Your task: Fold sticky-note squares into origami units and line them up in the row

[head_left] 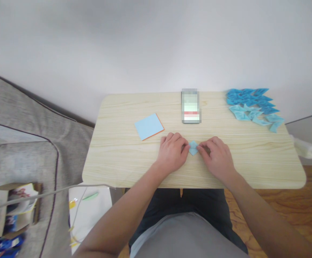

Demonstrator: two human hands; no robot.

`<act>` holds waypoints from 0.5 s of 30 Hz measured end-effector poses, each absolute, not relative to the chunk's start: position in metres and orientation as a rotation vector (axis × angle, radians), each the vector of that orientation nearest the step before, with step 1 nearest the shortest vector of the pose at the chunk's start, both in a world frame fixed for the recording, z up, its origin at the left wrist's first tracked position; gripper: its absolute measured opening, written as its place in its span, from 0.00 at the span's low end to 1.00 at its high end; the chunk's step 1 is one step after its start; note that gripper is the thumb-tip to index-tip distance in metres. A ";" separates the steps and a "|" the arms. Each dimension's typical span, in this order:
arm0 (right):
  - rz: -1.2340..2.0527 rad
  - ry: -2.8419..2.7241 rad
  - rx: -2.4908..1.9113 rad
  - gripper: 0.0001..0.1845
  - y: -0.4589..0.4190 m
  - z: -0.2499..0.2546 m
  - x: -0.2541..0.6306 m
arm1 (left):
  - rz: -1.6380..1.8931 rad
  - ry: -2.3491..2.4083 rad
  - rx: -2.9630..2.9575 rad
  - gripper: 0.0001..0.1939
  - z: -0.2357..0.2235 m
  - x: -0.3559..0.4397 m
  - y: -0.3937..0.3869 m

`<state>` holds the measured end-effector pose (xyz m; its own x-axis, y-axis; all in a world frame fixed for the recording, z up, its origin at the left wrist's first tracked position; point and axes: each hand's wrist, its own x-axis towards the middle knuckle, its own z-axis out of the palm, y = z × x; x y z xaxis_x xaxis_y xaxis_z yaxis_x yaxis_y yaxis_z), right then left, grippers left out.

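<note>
A small piece of light-blue folded paper (193, 148) lies on the table in front of me, with a diamond-like outline and a crease across its middle. My left hand (172, 151) pinches its left corner between thumb and index finger. On the opposite corner, the thumb and fingers of my right hand (218, 156) are closed in the same way. To the left of my hands rests a stack of light-blue paper squares (149, 127) with an orange-red edge showing beneath.
A phone (190, 106) with a blurred screen lies near the table's back edge. Several folded blue paper pieces (248, 98) and paler ones (244, 113) are grouped at the back right. A grey sofa (70, 150) with a cardboard box (0, 208) stands left; a cable (51, 193) runs there.
</note>
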<state>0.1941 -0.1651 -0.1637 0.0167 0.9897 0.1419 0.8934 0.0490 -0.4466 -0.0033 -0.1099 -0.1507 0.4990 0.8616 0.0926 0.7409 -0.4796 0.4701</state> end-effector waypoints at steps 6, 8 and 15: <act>0.274 -1.900 -1.989 0.12 -0.163 -0.164 0.188 | 0.399 1.407 2.395 0.08 -0.148 0.004 -0.110; 0.260 -1.874 -2.001 0.12 -0.164 -0.165 0.186 | 0.393 1.410 2.395 0.07 -0.148 0.004 -0.109; 0.275 -1.798 -2.005 0.11 -0.165 -0.168 0.184 | 0.389 1.432 2.391 0.08 -0.149 0.005 -0.110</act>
